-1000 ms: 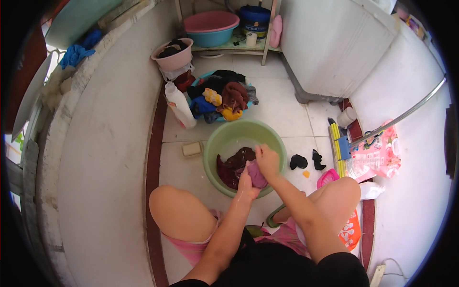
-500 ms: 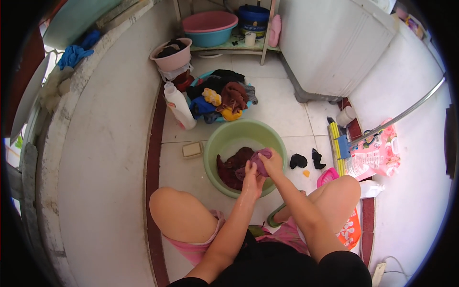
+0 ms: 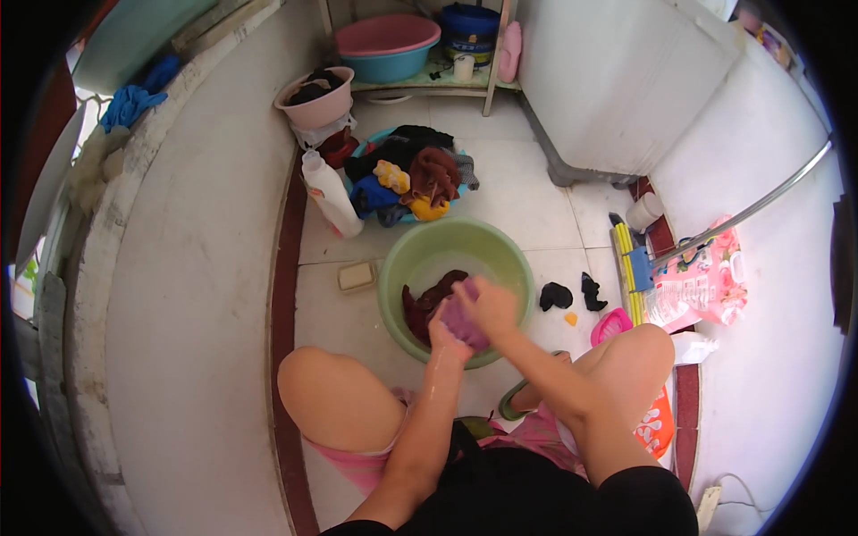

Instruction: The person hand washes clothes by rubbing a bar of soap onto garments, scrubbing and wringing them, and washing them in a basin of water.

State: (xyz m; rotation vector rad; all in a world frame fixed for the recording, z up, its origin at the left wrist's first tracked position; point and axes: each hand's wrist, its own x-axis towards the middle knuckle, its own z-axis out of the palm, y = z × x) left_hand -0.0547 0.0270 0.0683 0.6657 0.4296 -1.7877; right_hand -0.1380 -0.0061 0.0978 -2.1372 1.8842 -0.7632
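Observation:
A purple cloth (image 3: 463,314) is bunched between my two hands, over the near side of a green plastic basin (image 3: 391,272). My left hand (image 3: 445,338) grips it from the lower left. Blurred by motion, my right hand (image 3: 491,306) is closed on its upper right side. Below the cloth, a dark maroon garment (image 3: 427,302) lies wet in the bottom of the basin, partly hidden by my hands.
Beyond the basin, a blue tub holds a heap of clothes (image 3: 407,170), with a white bottle (image 3: 331,195) beside it. A soap dish (image 3: 357,277) sits left; black socks (image 3: 556,297), a pink brush (image 3: 611,328) and a yellow mop head (image 3: 628,268) lie right. A washing machine (image 3: 617,98) stands far right.
Both hands have shifted slightly left and nearer with the purple cloth. My right hand has turned over the cloth, and more of the cloth now shows between the hands.

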